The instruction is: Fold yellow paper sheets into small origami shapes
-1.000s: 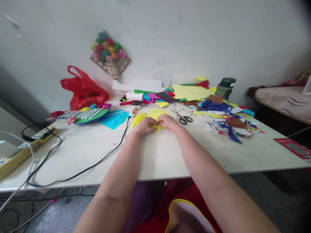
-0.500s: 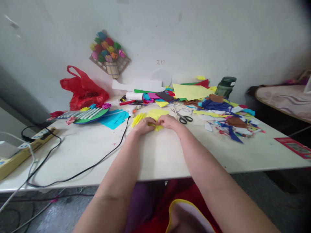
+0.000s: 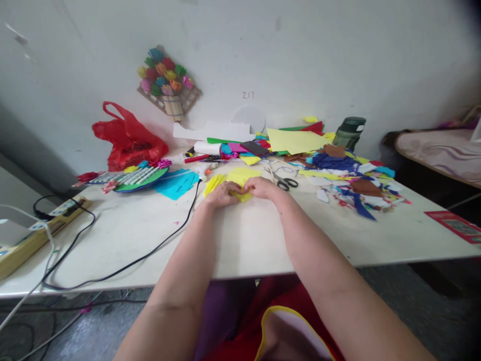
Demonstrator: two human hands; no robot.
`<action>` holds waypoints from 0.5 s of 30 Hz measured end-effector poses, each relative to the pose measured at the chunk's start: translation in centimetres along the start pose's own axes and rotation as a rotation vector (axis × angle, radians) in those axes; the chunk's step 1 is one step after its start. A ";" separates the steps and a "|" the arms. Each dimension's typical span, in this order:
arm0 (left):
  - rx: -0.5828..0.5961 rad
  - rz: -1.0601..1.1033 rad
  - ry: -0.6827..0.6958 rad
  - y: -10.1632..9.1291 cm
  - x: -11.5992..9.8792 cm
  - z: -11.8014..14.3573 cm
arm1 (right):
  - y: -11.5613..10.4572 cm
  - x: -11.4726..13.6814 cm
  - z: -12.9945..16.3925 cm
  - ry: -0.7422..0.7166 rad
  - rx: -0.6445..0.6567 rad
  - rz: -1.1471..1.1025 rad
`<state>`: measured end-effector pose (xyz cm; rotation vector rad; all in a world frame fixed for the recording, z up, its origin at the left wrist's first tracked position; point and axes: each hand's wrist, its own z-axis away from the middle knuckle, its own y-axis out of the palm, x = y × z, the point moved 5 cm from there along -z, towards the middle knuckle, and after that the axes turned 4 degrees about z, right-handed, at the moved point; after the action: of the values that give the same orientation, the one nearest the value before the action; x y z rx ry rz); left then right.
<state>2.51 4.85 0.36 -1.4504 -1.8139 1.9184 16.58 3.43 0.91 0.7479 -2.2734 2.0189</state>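
A sheet of thin yellow crepe paper (image 3: 242, 174) lies on the white table, its near edge between my two hands. My left hand (image 3: 224, 194) is closed, with thumb and fingers pinching the near left part of the sheet. From the other side my right hand (image 3: 262, 187) pinches the same paper, its fingertips almost meeting the left ones. Beside my left hand rests a pleated yellow paper piece (image 3: 214, 185). Black-handled scissors (image 3: 287, 184) lie just right of my right hand. The fingertips partly hide the pinched edge.
A glue gun (image 3: 202, 173) with a black cord lies left of my hands, near blue paper (image 3: 176, 184). Coloured scraps (image 3: 361, 190) heap up at the right, before a green bottle (image 3: 349, 133). A red bag (image 3: 128, 140) and power strip (image 3: 45, 228) stand left.
Both hands stay in nearly the same place, still pinching the yellow paper. Only slight finger movement and a tiny shift of the camera show.
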 end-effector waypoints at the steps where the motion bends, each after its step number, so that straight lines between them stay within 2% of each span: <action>1: 0.000 0.006 -0.001 0.0 0.1 0.0 | 0.0 0.0 0.0 -0.002 -0.001 -0.008; 15: -0.028 -0.004 0.000 0.1 0.4 -0.1 | 0.3 -0.2 -0.1 -0.008 0.027 -0.019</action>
<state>2.40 5.11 0.06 -1.4539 -1.8495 1.8987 16.61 3.57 0.63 0.7775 -2.2384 2.0464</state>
